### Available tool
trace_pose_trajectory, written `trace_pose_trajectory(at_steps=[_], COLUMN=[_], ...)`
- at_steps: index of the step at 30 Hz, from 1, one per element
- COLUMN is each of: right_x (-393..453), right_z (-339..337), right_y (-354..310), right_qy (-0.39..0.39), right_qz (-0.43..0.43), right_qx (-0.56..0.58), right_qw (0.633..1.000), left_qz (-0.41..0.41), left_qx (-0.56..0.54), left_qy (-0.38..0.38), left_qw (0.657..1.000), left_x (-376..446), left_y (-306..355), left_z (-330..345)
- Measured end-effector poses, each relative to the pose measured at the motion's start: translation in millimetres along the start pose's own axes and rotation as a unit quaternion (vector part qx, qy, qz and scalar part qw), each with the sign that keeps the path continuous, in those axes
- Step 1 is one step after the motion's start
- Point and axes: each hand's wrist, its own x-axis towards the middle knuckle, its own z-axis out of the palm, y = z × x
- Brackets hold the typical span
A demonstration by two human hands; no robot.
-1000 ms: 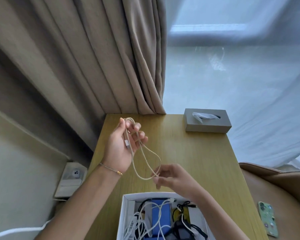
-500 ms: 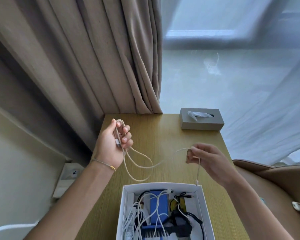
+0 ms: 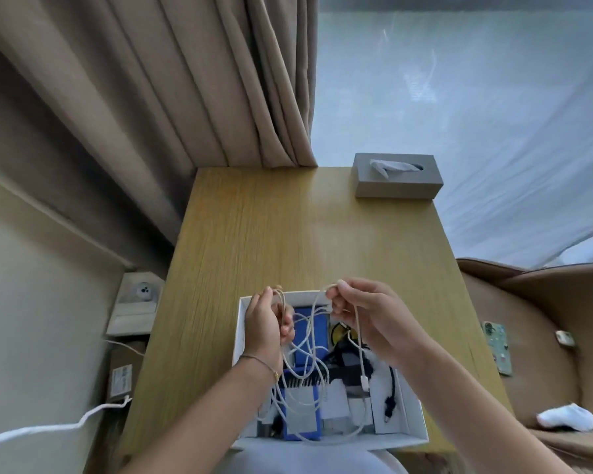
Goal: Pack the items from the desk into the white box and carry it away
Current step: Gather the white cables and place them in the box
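Note:
The open white box (image 3: 414, 410) sits at the near edge of the wooden desk (image 3: 288, 234). Inside it lie several white and black cables, a blue item (image 3: 310, 328) and white adapters. Both my hands hover over the box's far end. My left hand (image 3: 266, 319) grips coiled loops of a beige charging cable (image 3: 358, 333). My right hand (image 3: 367, 314) pinches the same cable near its top, and the cable's free end with its plug (image 3: 365, 383) hangs down into the box.
A grey tissue box (image 3: 397, 184) stands at the desk's far right corner. Beige curtains hang behind the desk, with a sheer curtain to the right. A brown armchair (image 3: 541, 330) at right carries a phone (image 3: 497, 347) and a white sock (image 3: 567, 417). A wall socket (image 3: 139, 295) is at left.
Both hands came down and toward me with the cable, from above the bare desk to over the box. The right hand closed in on the left. The view tilted down.

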Motion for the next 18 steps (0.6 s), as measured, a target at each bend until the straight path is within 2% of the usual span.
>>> trace_pose_trajectory(at_steps=[5,8,12,15,16,18], right_x=[10.8,15.8,22.7,26.6,27.4,27.3], right_z=[-8.0,-14.1,-22.6,-27.6,-29.9,-35.0], right_y=[43.4,53.8,61.8,66.8,68.6,70.8], right_qy=[0.069,0.115,0.17,0.213,0.233,0.261], right_qz=[0.053,0.044,0.016,-0.035,-0.058,-0.104], right_qx=[0.091,0.069,0.029,-0.101,-0.189,-0.367], right_qw=[0.992,0.99,0.985,0.971,0.952,0.887], left_qz=[0.018,0.045,0.091,0.149,0.172,0.213], left_qx=[-0.014,0.018,0.124,0.28,0.347,0.457], left_qy=[0.025,0.036,0.018,-0.001,-0.009,-0.033], left_qw=[0.999,0.998,0.988,0.948,0.922,0.863], left_x=[8.9,12.5,18.8,22.9,23.8,25.8], left_y=[-25.6,-32.6,-35.1,-36.3,-36.3,-35.2], left_z=[-11.4,-12.7,-18.3,-26.5,-29.7,-34.9])
